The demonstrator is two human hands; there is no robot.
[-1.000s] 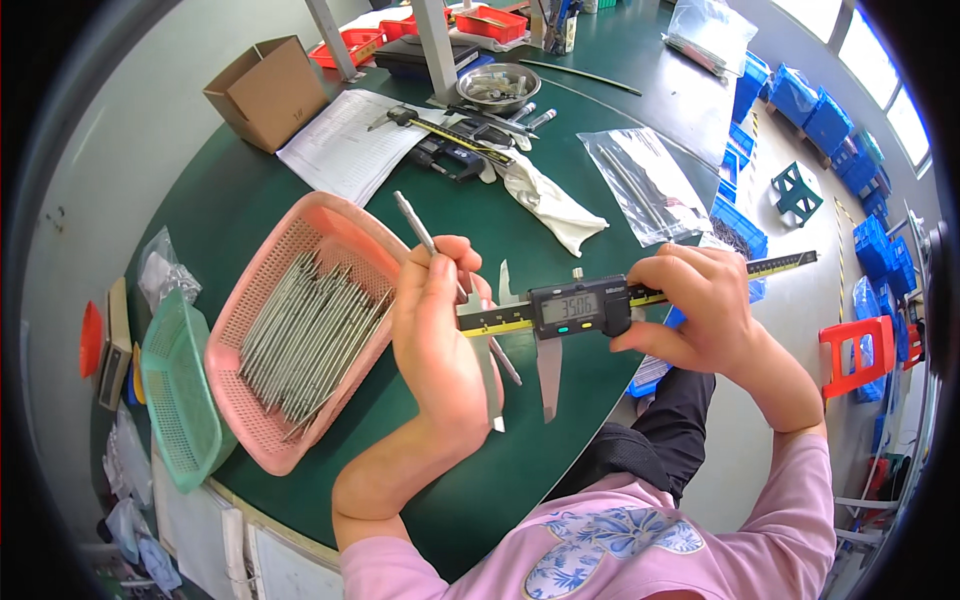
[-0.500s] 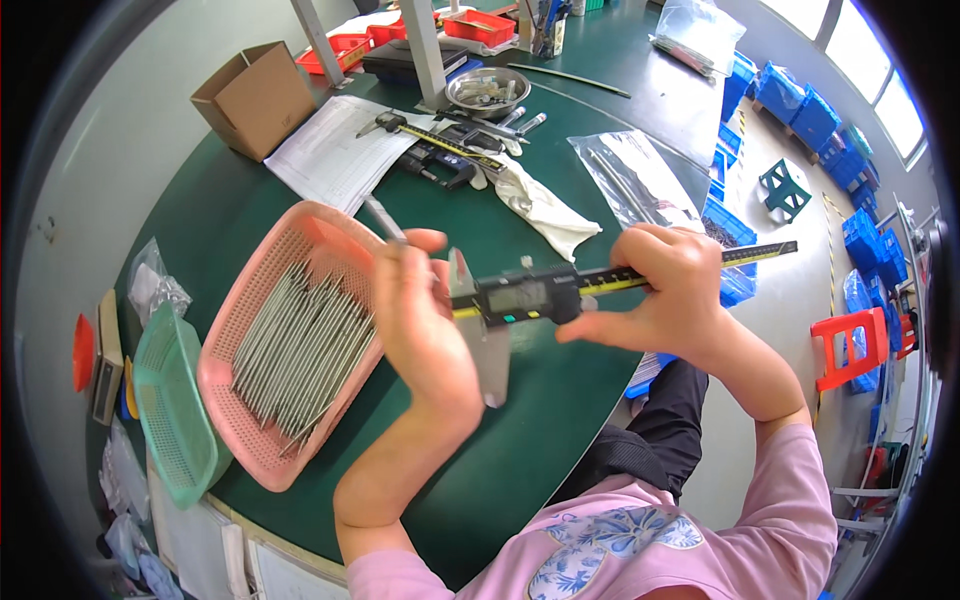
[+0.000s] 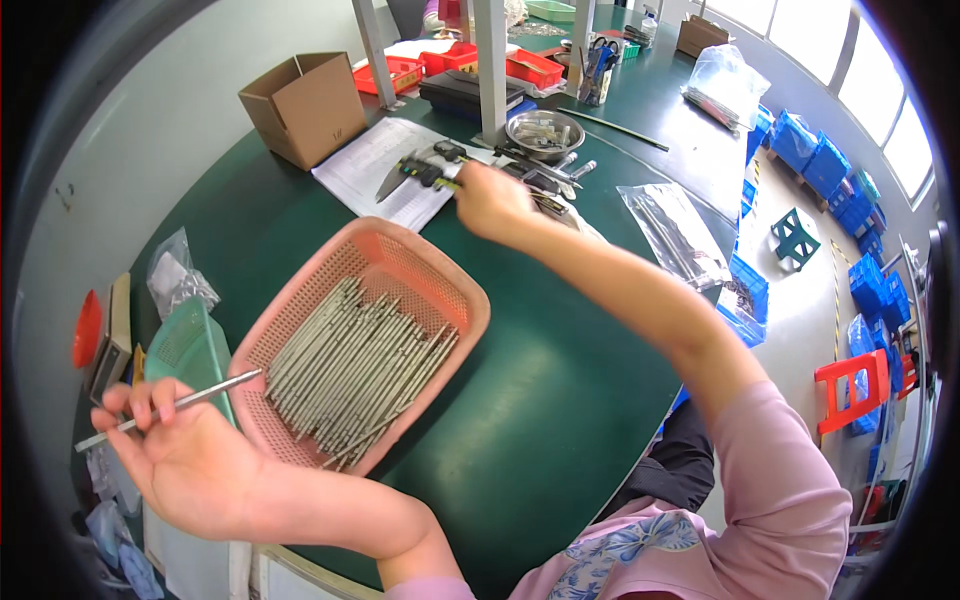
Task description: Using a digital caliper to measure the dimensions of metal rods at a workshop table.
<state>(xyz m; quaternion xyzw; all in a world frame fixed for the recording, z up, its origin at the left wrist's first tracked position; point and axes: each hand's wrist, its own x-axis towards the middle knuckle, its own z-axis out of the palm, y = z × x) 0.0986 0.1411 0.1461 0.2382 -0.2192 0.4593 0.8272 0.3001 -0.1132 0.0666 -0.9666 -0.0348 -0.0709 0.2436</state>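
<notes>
At the lower left, my left hand (image 3: pixel 195 460) is turned palm up, its fingers closed around a thin metal rod (image 3: pixel 215 389). The rod's far end reaches over the rim of a pink perforated basket (image 3: pixel 470 290). Many similar metal rods (image 3: pixel 350 370) lie side by side in that basket. My right hand (image 3: pixel 492 200) stretches to the back of the table, gripping a digital caliper (image 3: pixel 428 174) low over printed papers (image 3: pixel 350 165). Its beam is partly covered by the hand. Close beside it lie another caliper (image 3: pixel 450 150) and dark measuring tools, partly hidden.
A green basket (image 3: pixel 190 345) stands left of the pink one. Behind are a cardboard box (image 3: pixel 305 110), a metal bowl (image 3: pixel 545 133) of small parts, red trays (image 3: pixel 533 68) and upright posts (image 3: pixel 491 70). A plastic bag of rods (image 3: pixel 675 235) lies at the right edge.
My right hand has carried the caliper forward and left to the papers. My left hand has moved with the rod from beside the caliper to the lower left, past the pink basket. The view has shifted.
</notes>
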